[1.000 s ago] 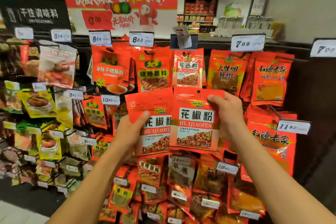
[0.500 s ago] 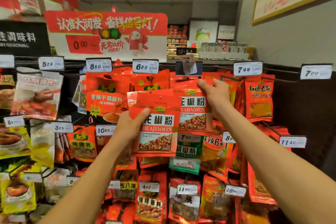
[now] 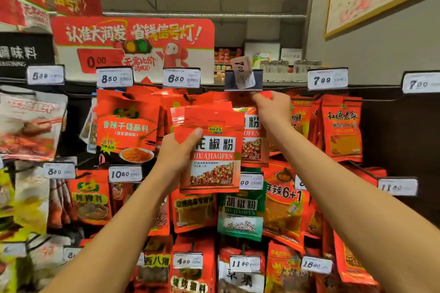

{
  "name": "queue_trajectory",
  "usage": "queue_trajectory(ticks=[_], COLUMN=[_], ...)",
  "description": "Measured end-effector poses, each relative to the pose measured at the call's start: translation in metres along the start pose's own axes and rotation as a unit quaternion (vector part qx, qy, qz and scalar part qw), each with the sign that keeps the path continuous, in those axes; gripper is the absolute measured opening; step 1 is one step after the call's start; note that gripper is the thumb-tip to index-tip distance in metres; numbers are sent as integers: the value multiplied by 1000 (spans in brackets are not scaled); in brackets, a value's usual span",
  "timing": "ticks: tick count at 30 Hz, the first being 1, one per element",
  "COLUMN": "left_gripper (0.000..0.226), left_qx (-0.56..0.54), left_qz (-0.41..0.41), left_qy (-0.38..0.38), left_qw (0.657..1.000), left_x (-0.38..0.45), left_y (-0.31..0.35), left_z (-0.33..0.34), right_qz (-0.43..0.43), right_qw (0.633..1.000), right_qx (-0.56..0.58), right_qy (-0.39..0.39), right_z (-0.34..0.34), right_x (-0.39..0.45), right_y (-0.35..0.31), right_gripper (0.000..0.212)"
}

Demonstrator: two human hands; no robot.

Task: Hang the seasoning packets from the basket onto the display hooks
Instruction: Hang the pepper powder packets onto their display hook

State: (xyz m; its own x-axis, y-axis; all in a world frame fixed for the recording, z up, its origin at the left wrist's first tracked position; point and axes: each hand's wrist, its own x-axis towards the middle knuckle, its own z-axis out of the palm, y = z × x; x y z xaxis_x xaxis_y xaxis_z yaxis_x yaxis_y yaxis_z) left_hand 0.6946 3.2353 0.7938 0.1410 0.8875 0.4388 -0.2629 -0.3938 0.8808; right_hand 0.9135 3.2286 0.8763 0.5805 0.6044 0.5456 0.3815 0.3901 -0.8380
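My left hand point(image 3: 177, 150) grips a small stack of red huajiaofen seasoning packets point(image 3: 213, 150) by the left edge, thumb across the front, held before the display. My right hand point(image 3: 271, 108) pinches the top edge of another red huajiaofen packet point(image 3: 253, 143) and holds it up at the display hook point(image 3: 242, 89) under the dark tag holder with the crooked 7.00 label point(image 3: 242, 74). That packet sits partly behind the stack. The hook's tip is hidden by the packet and my fingers. No basket is in view.
Hooks crowded with red packets surround the spot: dipping powder point(image 3: 126, 126) on the left, red pouches point(image 3: 341, 126) on the right, a green hujiaofen packet point(image 3: 240, 214) below. Price tags stick out from the hook ends. A red promotional sign point(image 3: 133, 43) stands above.
My right hand has raised its packet from chest height up to the top hook. My left hand followed upward with the stack. The view tilted up.
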Motion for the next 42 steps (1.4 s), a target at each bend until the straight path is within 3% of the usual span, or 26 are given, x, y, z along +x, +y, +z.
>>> queue_trajectory(ticks=[11,17,21,29,32,34,35,37,39,42], left_gripper=[11,12,15,7,8,10,12,16,19,20], left_qx=[4,-26,-31,-49,-48,-52,-56,-66,-77,-94], left_qz=[20,11,3,-12,-14,-14,-14,-8,-7,-7], left_qy=[3,-5,-21,-9,-17,-22,-18,-6,-4,0], left_qw=[1000,1000,999,999,999,998,998,998,997,996], left_x=[11,22,27,28,27,26,26,26,25,24], left_y=[-4,-4,-5,-8,-6,-5,-4,-4,-3,-4], left_z=[14,15,18,20,22,27,29,34,36,39], right_qz=[-46,14,41,42,31,17,30,44,3,-61], right_qw=[991,982,971,954,969,996,999,971,957,972], right_qx=[-126,-188,-235,-295,-244,-82,29,195,200,139], right_qy=[16,-19,-33,-23,16,9,-23,-135,-209,-178], right_z=[20,40,49,50,38,25,17,1,-7,-3], right_x=[33,65,85,93,77,57,42,12,-8,-19], right_y=[26,50,57,56,55,54,50,41,34,29], right_gripper=[48,36,49,48,40,31,33,43,45,17])
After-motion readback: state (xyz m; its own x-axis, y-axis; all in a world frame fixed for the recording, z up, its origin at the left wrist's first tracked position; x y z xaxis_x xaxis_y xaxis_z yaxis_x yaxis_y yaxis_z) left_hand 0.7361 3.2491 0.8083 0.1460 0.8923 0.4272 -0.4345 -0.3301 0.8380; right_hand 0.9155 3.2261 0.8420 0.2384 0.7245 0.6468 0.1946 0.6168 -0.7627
